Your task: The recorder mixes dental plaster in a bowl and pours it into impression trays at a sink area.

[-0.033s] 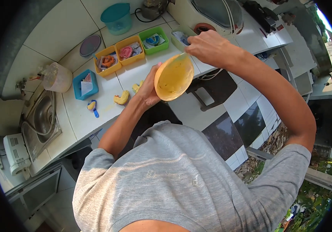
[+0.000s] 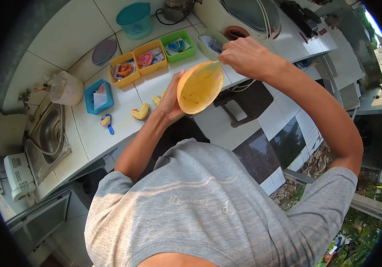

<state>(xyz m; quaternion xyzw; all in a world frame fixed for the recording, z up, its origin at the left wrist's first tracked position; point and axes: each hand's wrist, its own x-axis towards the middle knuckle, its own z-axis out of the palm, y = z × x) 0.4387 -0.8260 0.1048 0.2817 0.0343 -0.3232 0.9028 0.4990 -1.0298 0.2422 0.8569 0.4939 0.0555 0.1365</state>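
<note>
My left hand (image 2: pixel 170 97) is wrapped round the side of a yellow-orange mixing bowl (image 2: pixel 182 89), which is tilted so its inside shows. A thin yellow layer with darker specks coats that inside. In my right hand (image 2: pixel 247 56) is a pale green spatula (image 2: pixel 209 67), its blade against the bowl's far rim. To the left of the bowl, two yellow horseshoe-shaped dental moulds lie on the counter: one mould (image 2: pixel 140 112) nearer the edge, another mould (image 2: pixel 157 99) partly hidden by my left arm. A blue-handled dental impression tray (image 2: pixel 107 123) with yellow material rests farther left.
Along the tiled counter (image 2: pixel 93 144) stand a blue basket (image 2: pixel 92 108), two orange baskets, a green basket (image 2: pixel 180 56) and a pale one, several holding dental impressions. A steel sink (image 2: pixel 50 129) is at the left. A dark stool (image 2: pixel 249 104) stands below the counter's front edge.
My right hand and the spatula have shifted slightly to the right along the bowl's rim. The bowl has tipped a little; the things on the counter stay put.
</note>
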